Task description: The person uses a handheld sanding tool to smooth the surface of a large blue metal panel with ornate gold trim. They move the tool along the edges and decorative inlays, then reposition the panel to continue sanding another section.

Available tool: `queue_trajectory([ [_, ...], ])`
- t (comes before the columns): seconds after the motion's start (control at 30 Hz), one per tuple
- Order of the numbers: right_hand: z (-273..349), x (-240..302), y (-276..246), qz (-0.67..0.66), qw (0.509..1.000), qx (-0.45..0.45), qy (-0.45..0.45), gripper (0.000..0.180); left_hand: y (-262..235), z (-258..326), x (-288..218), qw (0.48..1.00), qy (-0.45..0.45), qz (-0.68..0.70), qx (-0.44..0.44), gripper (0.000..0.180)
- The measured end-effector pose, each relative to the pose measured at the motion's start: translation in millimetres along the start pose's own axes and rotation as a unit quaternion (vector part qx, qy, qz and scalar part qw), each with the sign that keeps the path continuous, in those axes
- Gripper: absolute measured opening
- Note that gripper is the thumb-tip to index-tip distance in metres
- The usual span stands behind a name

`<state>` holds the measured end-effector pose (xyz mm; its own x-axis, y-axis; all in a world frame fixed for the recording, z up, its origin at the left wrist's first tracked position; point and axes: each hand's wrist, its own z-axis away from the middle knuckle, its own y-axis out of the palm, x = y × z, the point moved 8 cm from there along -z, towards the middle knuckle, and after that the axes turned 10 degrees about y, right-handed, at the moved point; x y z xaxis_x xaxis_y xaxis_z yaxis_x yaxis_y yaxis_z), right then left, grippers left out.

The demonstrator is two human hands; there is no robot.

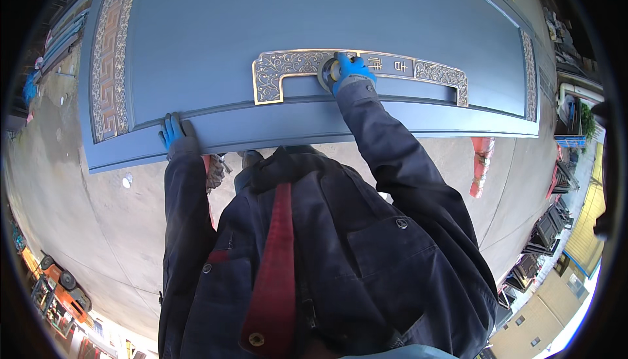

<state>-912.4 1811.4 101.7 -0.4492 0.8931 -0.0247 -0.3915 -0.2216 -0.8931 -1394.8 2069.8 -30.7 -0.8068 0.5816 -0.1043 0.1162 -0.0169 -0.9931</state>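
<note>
A large blue-grey door panel (216,25) lies flat in front of me. On it sits a long handle plate (268,84) with gold edges, dark scrollwork and raised characters. My right hand (352,70), in a blue glove, is closed around a round thing with a pale rim and dark middle (325,74). That round thing rests against the plate, left of its middle; its exact kind is unclear. My left hand (172,130), also gloved, lies on the panel's near edge at the left, fingers stretched out and holding nothing.
Patterned gold strips (112,58) run along the panel's left and right ends. Under its near edge stand red-wrapped supports (482,163) on a concrete floor (85,215). An orange wheeled machine (65,293) is at the lower left. Dark stacked frames (549,225) line the right side.
</note>
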Motion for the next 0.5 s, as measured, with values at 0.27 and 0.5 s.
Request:
queue_trajectory([
  [0.27,39,121,39,0.031,0.991,0.043,-0.123,0.08,-25,-6,-17,1.0,0.002,0.024,0.009,0.056],
  [0.5,-15,-11,22,-0.072,0.995,-0.046,0.042,0.079,-29,-2,-18,0.999,-0.007,0.038,0.016,0.057],
])
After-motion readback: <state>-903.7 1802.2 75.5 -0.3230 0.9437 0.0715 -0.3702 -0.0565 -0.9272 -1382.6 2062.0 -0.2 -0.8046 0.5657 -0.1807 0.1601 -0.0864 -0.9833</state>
